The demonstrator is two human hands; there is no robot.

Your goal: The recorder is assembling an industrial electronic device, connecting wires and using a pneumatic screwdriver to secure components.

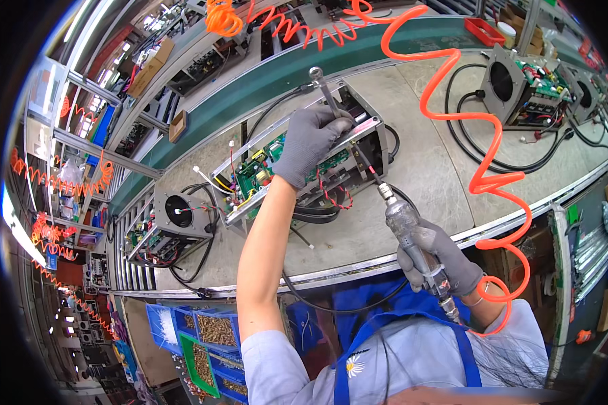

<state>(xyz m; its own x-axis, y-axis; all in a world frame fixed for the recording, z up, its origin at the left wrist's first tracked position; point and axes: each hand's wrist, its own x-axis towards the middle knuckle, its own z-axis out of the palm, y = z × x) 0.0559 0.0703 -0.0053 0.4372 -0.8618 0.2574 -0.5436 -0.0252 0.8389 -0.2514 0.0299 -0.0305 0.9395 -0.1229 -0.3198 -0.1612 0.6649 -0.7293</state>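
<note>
An open metal chassis with green circuit boards and loose wires lies across the bench in front of me. My left hand, in a grey glove, rests over its far right part, fingers closed round a metal ratchet wrench whose round head points up and away. In my right hand, also gloved, is a grey air screwdriver. Its bit points at the near side of the chassis, close to a dark block; I cannot tell whether it touches. A red and black twisted wire hangs over the near edge.
An orange coiled hose loops down on the right to the screwdriver. Another fan unit sits at left, and more units with black cables stand at far right. Blue bins of screws are below the bench at lower left.
</note>
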